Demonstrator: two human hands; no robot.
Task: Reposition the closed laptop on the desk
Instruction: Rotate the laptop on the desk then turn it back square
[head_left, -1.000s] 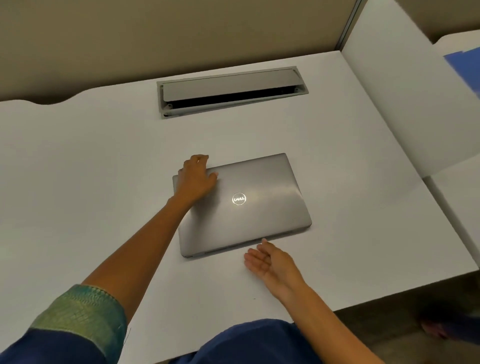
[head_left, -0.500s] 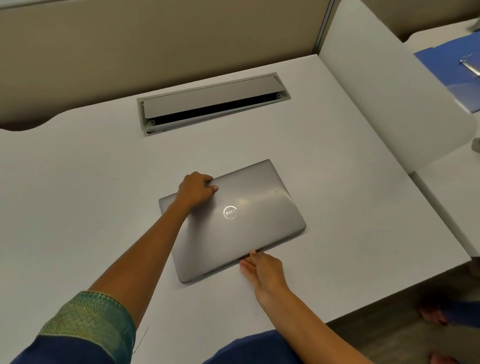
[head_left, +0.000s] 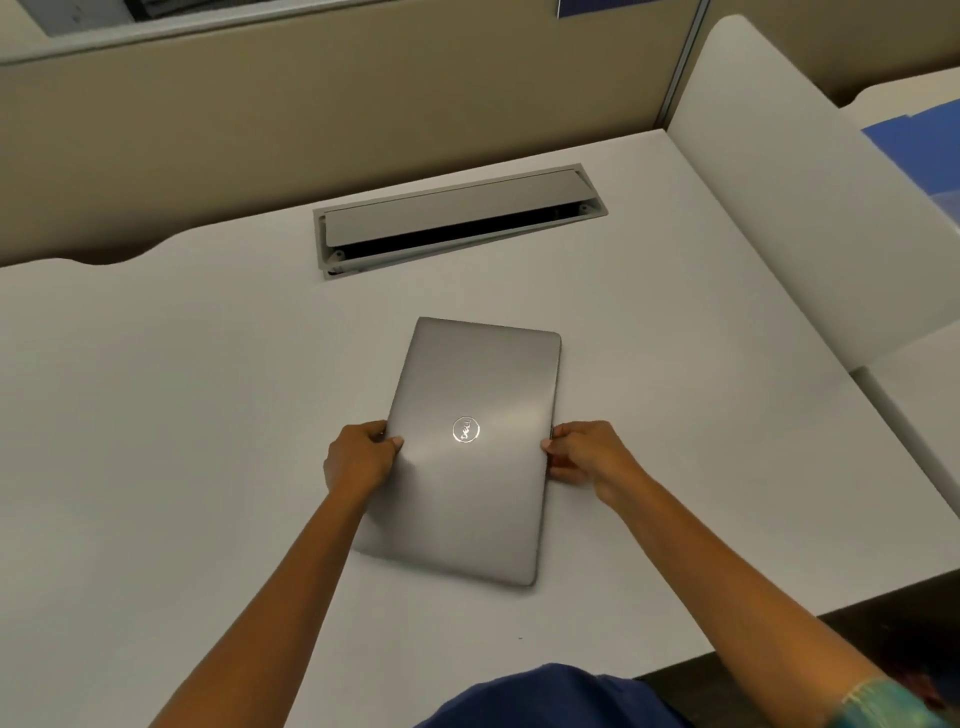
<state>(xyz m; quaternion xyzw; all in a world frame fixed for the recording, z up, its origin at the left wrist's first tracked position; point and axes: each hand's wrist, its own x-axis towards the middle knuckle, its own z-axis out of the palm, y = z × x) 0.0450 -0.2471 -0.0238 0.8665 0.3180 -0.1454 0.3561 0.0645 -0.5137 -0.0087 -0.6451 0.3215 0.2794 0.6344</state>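
A closed grey laptop (head_left: 478, 374) with a round silver logo lies on the white desk (head_left: 182, 415), its long sides running away from me. My left hand (head_left: 358, 460) grips its left long edge, thumb on the lid. My right hand (head_left: 584, 454) grips the right long edge at about the same height. Whether the laptop is lifted off the desk or resting on it, I cannot tell.
A grey cable hatch (head_left: 457, 223) with its flap ajar is set into the desk behind the laptop. A white divider panel (head_left: 810, 197) rises along the right side, a beige partition (head_left: 311, 119) along the back. Blue items (head_left: 919, 156) lie on the neighbouring desk. The desk's front edge is near my body.
The laptop has been turned about a quarter turn, from lying crosswise to lying lengthwise. Both hands shifted from its far left corner and front edge to gripping its two long sides.
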